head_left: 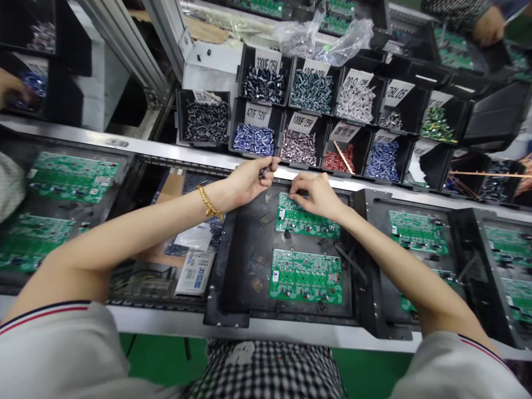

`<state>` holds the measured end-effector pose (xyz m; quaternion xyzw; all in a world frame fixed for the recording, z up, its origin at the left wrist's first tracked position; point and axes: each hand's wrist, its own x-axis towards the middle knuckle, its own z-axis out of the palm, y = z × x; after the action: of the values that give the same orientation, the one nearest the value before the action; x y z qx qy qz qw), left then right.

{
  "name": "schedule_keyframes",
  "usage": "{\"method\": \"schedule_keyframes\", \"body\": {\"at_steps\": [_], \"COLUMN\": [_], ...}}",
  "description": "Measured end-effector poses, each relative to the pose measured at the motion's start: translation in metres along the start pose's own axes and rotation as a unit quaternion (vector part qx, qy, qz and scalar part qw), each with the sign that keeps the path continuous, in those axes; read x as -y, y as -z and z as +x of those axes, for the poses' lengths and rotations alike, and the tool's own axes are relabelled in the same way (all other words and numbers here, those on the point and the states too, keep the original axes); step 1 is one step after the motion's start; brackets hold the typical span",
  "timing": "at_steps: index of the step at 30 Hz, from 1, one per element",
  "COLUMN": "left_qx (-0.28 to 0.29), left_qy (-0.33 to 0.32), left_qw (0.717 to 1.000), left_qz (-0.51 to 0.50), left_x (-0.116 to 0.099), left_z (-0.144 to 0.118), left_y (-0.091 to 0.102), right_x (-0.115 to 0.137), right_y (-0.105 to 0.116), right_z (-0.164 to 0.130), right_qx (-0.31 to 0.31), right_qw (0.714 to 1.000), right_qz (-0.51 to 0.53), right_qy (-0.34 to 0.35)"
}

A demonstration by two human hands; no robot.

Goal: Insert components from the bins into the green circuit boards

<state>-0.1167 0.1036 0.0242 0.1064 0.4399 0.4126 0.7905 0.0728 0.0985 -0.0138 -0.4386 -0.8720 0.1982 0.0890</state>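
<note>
My left hand [251, 182], with a gold bracelet at its wrist, is closed around a few small dark components [263, 172], probably capacitors, just in front of the part bins. Over the upper left corner of a green circuit board [307, 223] is my right hand [318, 195], its thumb and fingers pinched together. Whatever lies between those fingertips is too small or hidden to make out. A second circuit board [306, 277] lies below the first. Both boards rest in a black tray [249, 238].
Behind the tray stand labelled black bins of components, including blue capacitors [253, 138], mauve capacitors [298, 147] and red parts [338, 159]. More boards [418, 231] sit in trays to the right. A white box [194, 272] lies left. Other people's hands [489, 26] show at the edges.
</note>
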Motion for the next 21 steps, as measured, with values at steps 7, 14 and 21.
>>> {"method": "schedule_keyframes", "body": {"at_steps": [7,14,21], "left_qx": [0.018,0.008,0.046], "left_qy": [0.054,0.124,0.175], "left_qw": [0.998,0.992,0.983], "left_qz": [0.042,0.026,0.027], "left_x": [0.030,0.071,0.089], "left_z": [-0.026,-0.039,-0.037], "left_y": [-0.003,-0.016,-0.043], "right_x": [0.001,0.020,0.023], "right_y": [-0.004,0.028,0.048], "right_z": [-0.010,-0.049,-0.084], "right_qx": [-0.016,-0.103,-0.093], "right_qw": [0.998,0.976,0.995], "right_qz": [-0.052,0.183,0.004], "right_qy": [0.023,-0.055,-0.030]}}
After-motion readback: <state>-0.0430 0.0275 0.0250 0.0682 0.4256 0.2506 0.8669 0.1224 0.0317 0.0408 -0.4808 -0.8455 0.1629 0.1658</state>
